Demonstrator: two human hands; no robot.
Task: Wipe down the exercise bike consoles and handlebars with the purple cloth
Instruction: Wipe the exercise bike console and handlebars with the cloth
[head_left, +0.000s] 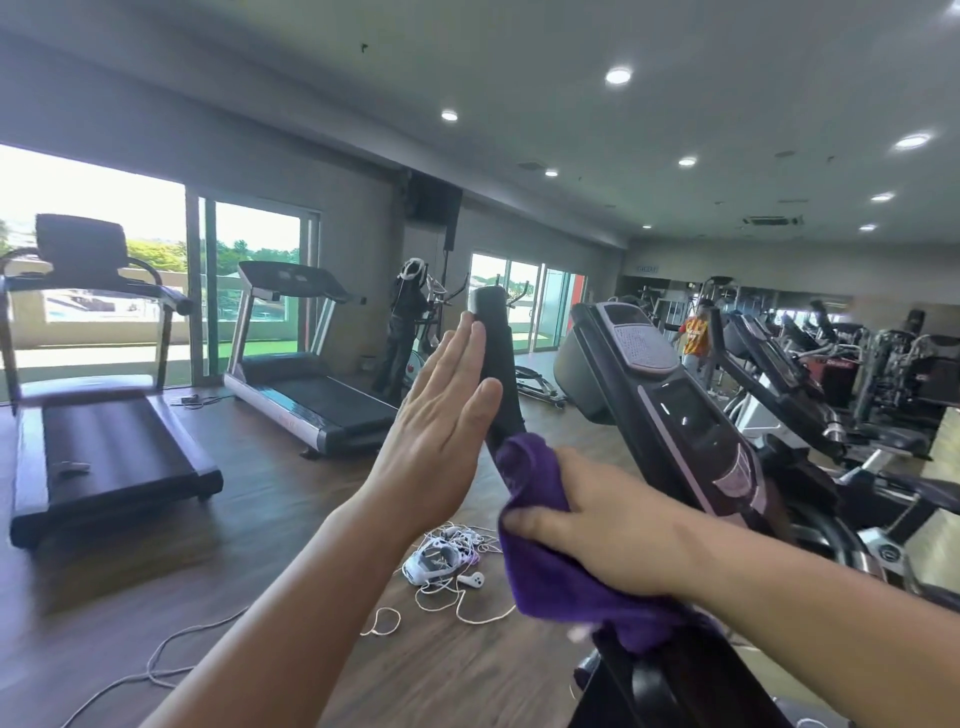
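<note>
Fingers of the right hand (613, 525) clench the purple cloth (545, 566) around the black foam handlebar (498, 358) — left hand (441, 415), flat and straight-fingered, apparently steadies it.

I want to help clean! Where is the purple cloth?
The purple cloth is low in the middle of the head view, held on the black handlebar by the right hand, just below the flat left hand.

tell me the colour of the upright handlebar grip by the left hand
Black; the handlebar grip shows best in the head view, the only one here.
</note>
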